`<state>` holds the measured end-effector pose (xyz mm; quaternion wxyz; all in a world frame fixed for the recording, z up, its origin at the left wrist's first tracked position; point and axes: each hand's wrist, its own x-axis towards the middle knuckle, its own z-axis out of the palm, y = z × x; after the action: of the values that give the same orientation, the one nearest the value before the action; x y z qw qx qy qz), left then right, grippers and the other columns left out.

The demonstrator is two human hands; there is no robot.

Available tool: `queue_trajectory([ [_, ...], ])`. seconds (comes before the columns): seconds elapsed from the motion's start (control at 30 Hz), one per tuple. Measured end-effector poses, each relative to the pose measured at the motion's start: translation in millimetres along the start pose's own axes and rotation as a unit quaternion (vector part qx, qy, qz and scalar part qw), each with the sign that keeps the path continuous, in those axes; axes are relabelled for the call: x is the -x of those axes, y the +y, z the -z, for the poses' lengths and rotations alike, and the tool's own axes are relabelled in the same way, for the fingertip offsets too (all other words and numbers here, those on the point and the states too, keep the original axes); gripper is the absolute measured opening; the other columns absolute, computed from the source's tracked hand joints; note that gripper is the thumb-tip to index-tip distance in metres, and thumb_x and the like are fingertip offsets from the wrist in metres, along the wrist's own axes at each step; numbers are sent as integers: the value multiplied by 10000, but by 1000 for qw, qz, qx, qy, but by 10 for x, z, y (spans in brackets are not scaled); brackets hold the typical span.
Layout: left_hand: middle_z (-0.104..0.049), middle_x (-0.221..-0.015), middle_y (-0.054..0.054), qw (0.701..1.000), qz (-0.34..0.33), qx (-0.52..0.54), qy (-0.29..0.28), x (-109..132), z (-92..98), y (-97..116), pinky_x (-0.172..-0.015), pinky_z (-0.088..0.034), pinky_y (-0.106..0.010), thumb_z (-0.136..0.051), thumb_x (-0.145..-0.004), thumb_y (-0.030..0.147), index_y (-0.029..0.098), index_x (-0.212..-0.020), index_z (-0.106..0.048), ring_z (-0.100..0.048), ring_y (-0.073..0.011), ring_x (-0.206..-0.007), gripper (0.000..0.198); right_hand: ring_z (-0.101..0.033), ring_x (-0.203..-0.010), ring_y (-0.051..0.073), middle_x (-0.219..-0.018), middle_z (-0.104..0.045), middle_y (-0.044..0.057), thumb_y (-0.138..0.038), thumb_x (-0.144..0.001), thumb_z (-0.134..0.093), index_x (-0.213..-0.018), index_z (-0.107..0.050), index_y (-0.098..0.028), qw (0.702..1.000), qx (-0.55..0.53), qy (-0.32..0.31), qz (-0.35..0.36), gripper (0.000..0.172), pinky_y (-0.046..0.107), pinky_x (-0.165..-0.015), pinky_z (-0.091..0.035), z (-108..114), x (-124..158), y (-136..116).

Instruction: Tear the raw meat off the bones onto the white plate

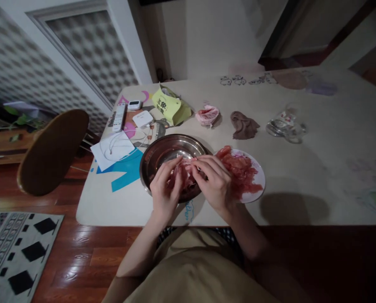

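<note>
Over a steel bowl (pixel 148 158), my left hand (pixel 166 183) and my right hand (pixel 215 182) come together, fingers curled and pinching. Between the fingertips is a pale pink piece of raw meat (pixel 188 165), gripped from both sides. More pink-red meat shows below it in the bowl, partly hidden by my hands. Just right of the bowl, partly behind my right hand, a white plate (pixel 260 185) carries a heap of raw meat strips (pixel 240 170).
Behind the bowl lie a yellow-green paper bag (pixel 172 105), a pink-and-white bundle (pixel 207 115), a brown cloth (pixel 244 125) and a clear plastic item (pixel 287 126). At left are a remote control (pixel 119 117), a white box (pixel 143 119), cables and paper. A chair (pixel 52 151) stands left of the table.
</note>
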<state>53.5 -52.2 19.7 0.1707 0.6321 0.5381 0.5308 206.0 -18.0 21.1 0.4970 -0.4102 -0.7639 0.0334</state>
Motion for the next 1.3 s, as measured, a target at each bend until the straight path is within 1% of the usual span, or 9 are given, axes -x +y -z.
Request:
queue_trajectory([
  [0.23,-764,-1216,-91,999,-15,4,37,0,148,-148,-966,-621,-319,-614,-1020,200,227,-1294,-706,-740,-177,-1085,290,-704,-894,203,-917,-757,56,-123,-1003,-601,-954,-690,-212,1000,-23,3,-18,134,360,-863,-585,-284,-68,-45],
  [0.4,-747,-1243,-84,988,-38,-51,144,-40,289,-218,-1014,-603,-342,-564,-1031,160,237,-1284,-722,-709,-183,-1174,308,-681,-852,192,-868,-730,35,-146,-1009,-608,-912,-685,-221,998,-2,9,-61,145,332,-820,-560,-388,-55,68],
  [0.47,-737,-1255,-84,984,-31,-64,161,-76,342,-252,-998,-609,-339,-565,-1031,172,239,-1304,-713,-709,-182,-1168,317,-676,-842,195,-859,-730,37,-160,-1015,-611,-893,-689,-219,998,3,-17,-58,156,333,-817,-556,-421,-36,106],
  [0.6,-749,-1236,-79,994,-23,-73,84,-170,382,-294,-984,-619,-338,-579,-1026,194,226,-1286,-713,-731,-178,-1104,294,-673,-862,210,-873,-735,54,-186,-1038,-585,-873,-709,-219,994,26,-91,-49,209,352,-849,-550,-473,-9,136],
  [0.77,-754,-1211,-71,992,-55,-102,40,-354,478,-285,-1007,-611,-357,-634,-984,196,226,-1284,-709,-728,-197,-1104,311,-677,-884,218,-885,-736,56,-158,-1018,-587,-882,-736,-225,989,44,-135,-52,213,351,-836,-557,-452,-41,261],
  [0.97,-748,-1245,-78,977,-106,-135,-128,-771,658,-284,-909,-618,-325,-631,-972,216,232,-1332,-693,-739,-216,-1081,365,-699,-913,226,-917,-769,59,-43,-932,-612,-939,-772,-205,979,13,-198,-41,227,352,-847,-572,-376,-149,424],
  [1.03,-754,-1234,-81,972,-116,-123,-166,-897,643,-307,-873,-618,-312,-631,-963,199,239,-1387,-658,-747,-208,-1036,427,-715,-942,225,-972,-785,61,-26,-925,-591,-997,-783,-209,981,-9,-192,-36,274,354,-866,-580,-352,-200,427],
  [1.17,-790,-1114,-79,975,-100,-25,-194,-1034,497,-399,-813,-620,-266,-670,-933,186,238,-1569,-460,-769,-183,-940,671,-737,-935,212,-990,-795,52,-74,-969,-567,-1053,-780,-221,989,-47,-140,-32,272,346,-868,-593,-332,-309,362],
  [1.3,-772,-1130,-102,977,-102,28,-186,-1049,369,-510,-812,-623,-265,-698,-918,194,217,-1616,-356,-765,-166,-888,778,-749,-944,207,-1011,-797,60,-128,-994,-602,-1080,-758,-206,996,-50,-74,-28,194,336,-862,-599,-375,-380,261],
])
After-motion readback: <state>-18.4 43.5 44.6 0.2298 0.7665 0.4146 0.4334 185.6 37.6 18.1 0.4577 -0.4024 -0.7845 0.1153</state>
